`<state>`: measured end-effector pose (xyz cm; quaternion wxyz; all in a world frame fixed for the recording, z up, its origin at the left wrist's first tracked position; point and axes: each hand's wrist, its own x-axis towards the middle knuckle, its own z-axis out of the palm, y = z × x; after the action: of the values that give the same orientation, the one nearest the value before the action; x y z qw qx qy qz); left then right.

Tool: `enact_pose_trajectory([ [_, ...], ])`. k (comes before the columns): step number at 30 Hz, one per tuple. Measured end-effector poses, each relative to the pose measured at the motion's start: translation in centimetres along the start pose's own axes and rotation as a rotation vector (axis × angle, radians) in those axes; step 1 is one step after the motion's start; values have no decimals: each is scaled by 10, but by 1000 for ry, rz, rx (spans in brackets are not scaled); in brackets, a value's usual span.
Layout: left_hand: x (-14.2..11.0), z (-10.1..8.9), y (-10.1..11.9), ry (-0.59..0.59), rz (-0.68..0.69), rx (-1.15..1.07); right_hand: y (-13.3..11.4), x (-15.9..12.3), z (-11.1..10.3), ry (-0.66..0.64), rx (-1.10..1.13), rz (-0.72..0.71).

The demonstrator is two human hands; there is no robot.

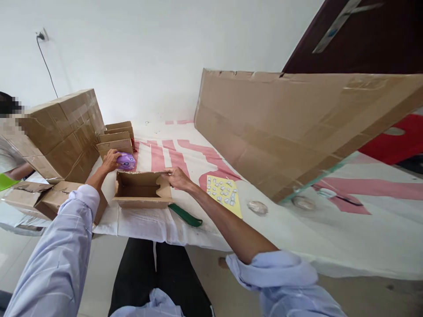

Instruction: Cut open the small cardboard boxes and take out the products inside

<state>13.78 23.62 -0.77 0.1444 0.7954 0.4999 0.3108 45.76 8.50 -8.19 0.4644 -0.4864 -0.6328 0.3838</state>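
- Purple item [127,162]: rounded, its left end clasped by the left grip [111,160].
- Box [142,202]: open, rectangular brown cardboard; the right grip [177,178] pinches its right rim.
- Green strip [185,215]: narrow, beside the box.
- Table [297,240]: white-covered, red-patterned.

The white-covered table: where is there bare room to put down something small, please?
Bare cloth lies between the purple item and tall cardboard panel, across reddish markings. Another free patch is nearer the front edge, right of the clear round item. The left side is crowded: stacked boxes, open box, left hand and right hand.
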Motion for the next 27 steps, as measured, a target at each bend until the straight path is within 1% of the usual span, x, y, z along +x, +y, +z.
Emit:
enact_pose_trajectory([
  [1, 2, -5, -1, 11, -7, 15, 0, 10, 3, 7, -6, 13],
  [3, 6, -23, 2, 51, -9, 35, -2, 30, 15, 21, -23, 38],
  [5, 5, -51, 12, 133, 3, 51, -2, 50, 31, 37, -26, 53],
  [6, -1, -65, 20, 191, 18, 55, -2, 59, 40, 44, -19, 58],
  [7, -12, -78, 30, 253, 34, 57, -2, 68, 48, 50, -11, 61],
  [8, -28, -88, 42, 311, 61, 53, -3, 75, 56, 57, -3, 66],
  [9, -50, -93, 54, 382, 116, 14, -4, 82, 64, 66, 4, 72],
  [10, -75, -93, 66, 413, 145, -24, -5, 87, 70, 74, 12, 77],
  [11, -102, -87, 77, 395, 143, -53, -7, 91, 76, 78, 21, 81],
  [12, -129, -76, 85, 336, 118, -76, -9, 94, 80, 77, 32, 85],
  [13, -153, -60, 89, 236, 72, -94, -12, 95, 84, 72, 42, 88],
  [14, -173, -43, 90, 124, -1, -98, -14, 94, 86, 66, 54, 91],
  [15, -189, -23, 87, 17, -97, -81, -17, 91, 87, 64, 59, 90],
  [16, -198, -5, 82, -50, -203, -32, -19, 85, 86, 69, 54, 81],
  [17, -202, 12, 74, -62, -301, 17, -21, 78, 85, 82, 34, 66],
  [18, -201, 27, 65, -61, -356, 37, -22, 68, 82, 97, 3, 43],
  [20, -192, 47, 47, -27, -435, 55, -20, 40, 73, 117, -86, -27],
  [22, -178, 57, 30, 18, -477, 41, -12, 3, 62, 115, -192, -105],
  [24, -167, 62, 15, 63, -504, 19, 2, -38, 50, 105, -330, -162],
  [25, -162, 64, 9, 83, -510, 5, 11, -58, 45, 105, -412, -166],
  [27, -152, 68, -2, 112, -520, -17, 30, -96, 36, 94, -560, -123],
])
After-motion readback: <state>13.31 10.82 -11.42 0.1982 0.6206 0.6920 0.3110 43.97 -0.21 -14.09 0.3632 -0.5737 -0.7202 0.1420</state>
